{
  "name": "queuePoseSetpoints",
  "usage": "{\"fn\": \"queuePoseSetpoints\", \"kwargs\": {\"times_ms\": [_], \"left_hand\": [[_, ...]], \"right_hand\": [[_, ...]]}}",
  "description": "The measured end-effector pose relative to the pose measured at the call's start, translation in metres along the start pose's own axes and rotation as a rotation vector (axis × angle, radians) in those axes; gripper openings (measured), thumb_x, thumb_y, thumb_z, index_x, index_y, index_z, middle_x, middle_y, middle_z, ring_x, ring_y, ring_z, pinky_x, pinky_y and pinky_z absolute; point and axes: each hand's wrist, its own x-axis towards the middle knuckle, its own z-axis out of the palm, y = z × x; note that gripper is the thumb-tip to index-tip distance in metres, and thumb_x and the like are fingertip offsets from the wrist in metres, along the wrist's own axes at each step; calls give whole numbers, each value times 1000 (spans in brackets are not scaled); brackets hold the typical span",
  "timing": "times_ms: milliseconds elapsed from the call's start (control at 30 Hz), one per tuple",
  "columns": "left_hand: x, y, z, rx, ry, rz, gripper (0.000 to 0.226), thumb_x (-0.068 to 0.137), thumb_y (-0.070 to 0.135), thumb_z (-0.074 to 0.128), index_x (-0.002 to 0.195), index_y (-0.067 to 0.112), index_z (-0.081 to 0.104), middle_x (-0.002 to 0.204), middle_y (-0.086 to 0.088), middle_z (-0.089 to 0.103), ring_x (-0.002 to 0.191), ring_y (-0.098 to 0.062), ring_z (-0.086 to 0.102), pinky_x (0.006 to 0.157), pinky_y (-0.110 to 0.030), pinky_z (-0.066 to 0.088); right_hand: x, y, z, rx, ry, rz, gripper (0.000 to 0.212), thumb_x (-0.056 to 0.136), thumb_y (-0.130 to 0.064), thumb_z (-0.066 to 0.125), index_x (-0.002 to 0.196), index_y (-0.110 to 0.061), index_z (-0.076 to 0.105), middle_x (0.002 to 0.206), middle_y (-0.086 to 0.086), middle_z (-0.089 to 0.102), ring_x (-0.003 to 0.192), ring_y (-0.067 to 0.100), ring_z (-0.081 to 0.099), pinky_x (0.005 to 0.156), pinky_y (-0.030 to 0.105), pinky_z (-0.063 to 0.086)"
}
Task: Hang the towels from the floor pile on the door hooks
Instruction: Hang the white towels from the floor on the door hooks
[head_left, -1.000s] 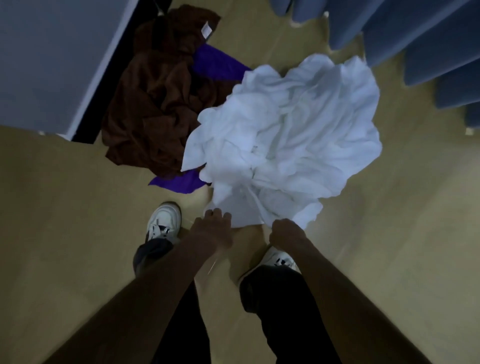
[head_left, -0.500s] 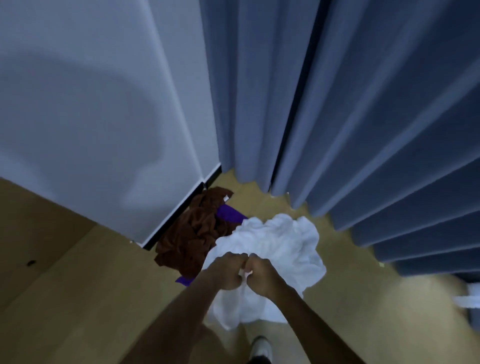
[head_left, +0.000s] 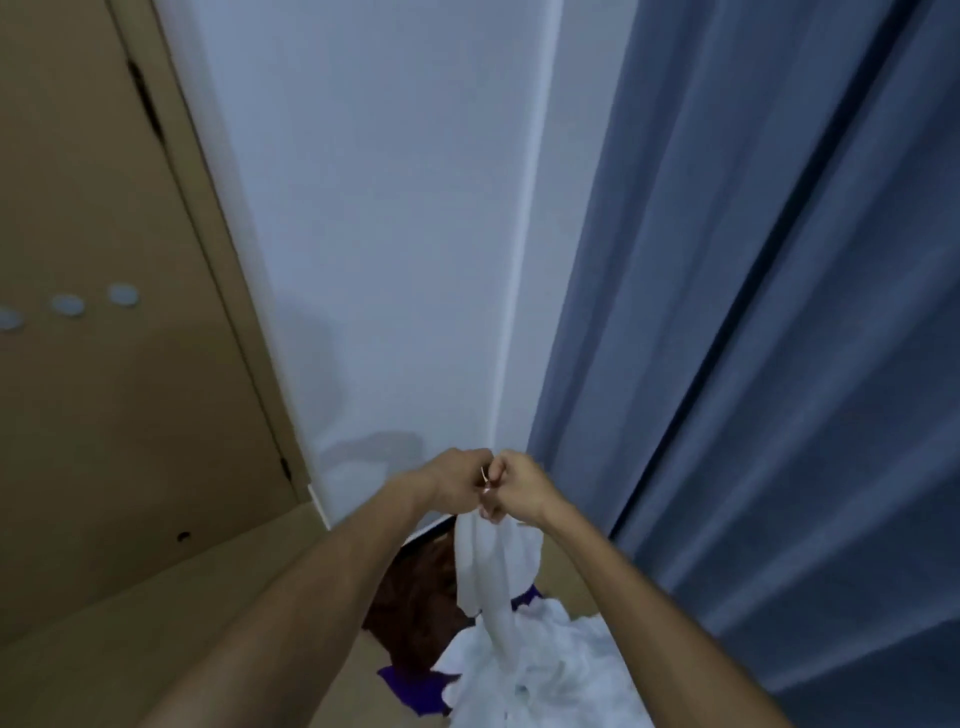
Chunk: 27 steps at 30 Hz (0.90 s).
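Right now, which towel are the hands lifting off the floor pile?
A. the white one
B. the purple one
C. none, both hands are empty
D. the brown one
A: the left hand and right hand together pinch the top of the white towel, which hangs down from them.

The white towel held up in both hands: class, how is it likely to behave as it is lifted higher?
The white towel probably stays floppy: it hangs in a narrow drape below the left hand and right hand. Its lower part, bunched on the floor, will likely trail. It looks light.
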Motion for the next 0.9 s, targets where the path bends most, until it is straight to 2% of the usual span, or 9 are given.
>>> {"fn": "queuePoseSetpoints", "kwargs": {"times_ms": [100, 167, 300, 433, 500, 600, 667, 767, 900], "left_hand": [[-30, -23, -38, 88, 12, -40, 24, 89, 13, 50, 108, 6, 63, 110, -13, 66, 104, -30, 60, 77, -28, 44], [-54, -45, -60, 129, 6, -74, 24, 88, 13, 51, 104, 5, 66, 106, -16, 67, 100, -31, 61, 76, -31, 46], [-103, -108, -94, 91, 80, -157, 32, 82, 2, 44, 105, 11, 64, 110, -10, 64, 96, -26, 58, 75, -29, 45], [-160, -185, -127, 93, 201, -321, 18, 84, 6, 46, 95, 9, 60, 108, -13, 62, 97, -29, 58, 74, -32, 46], [-196, -227, -137, 110, 264, -451, 22, 88, 11, 44, 102, 6, 60, 111, -16, 61, 101, -33, 59, 80, -36, 49], [-246, -281, -139, 130, 259, -576, 26, 86, 12, 46, 107, 8, 60, 113, -13, 61, 100, -31, 59, 81, -36, 49], [-269, -304, -134, 28, 224, -544, 27, 85, 12, 49, 109, 14, 61, 116, -7, 61, 102, -26, 58, 80, -31, 48], [-296, -332, -126, -127, 232, -486, 23, 88, 14, 52, 108, 19, 61, 114, -2, 62, 96, -20, 56, 77, -28, 45], [-331, -369, -117, -173, 339, -442, 22, 90, 13, 51, 110, 10, 59, 117, -9, 61, 108, -26, 57, 88, -33, 45]], "right_hand": [[6, -47, 21, -84, -38, -65, 28, 71, 3, 57, 71, -18, 39, 64, 17, 66, 60, 29, 68, 61, 30, 53], [10, -74, 43, -147, -103, -104, 23, 73, -2, 57, 71, -17, 40, 64, 16, 67, 56, 24, 66, 61, 30, 54], [27, -119, 94, -245, -284, -137, 24, 78, 3, 62, 81, -13, 44, 64, 11, 62, 53, 20, 61, 51, 30, 52], [38, -145, 147, -476, -467, -109, 12, 85, -3, 60, 94, -7, 54, 71, 11, 61, 56, 16, 61, 61, 32, 56], [42, -162, 174, -519, -470, -145, 1, 87, -9, 59, 87, -8, 58, 70, 8, 60, 56, 14, 60, 61, 32, 56], [43, -206, 222, -402, -430, -279, 19, 86, -9, 58, 68, -12, 56, 62, 6, 55, 50, 12, 55, 53, 26, 50], [39, -239, 258, -336, -448, -354, 27, 88, -7, 57, 63, -16, 54, 58, 5, 52, 46, 9, 50, 50, 24, 45], [40, -278, 311, -330, -513, -465, 24, 90, -10, 57, 67, -16, 58, 62, 2, 53, 53, 11, 50, 56, 29, 44], [42, -314, 370, -285, -557, -546, 23, 90, -9, 58, 69, -18, 60, 66, 1, 54, 60, 12, 49, 57, 26, 43]]}}
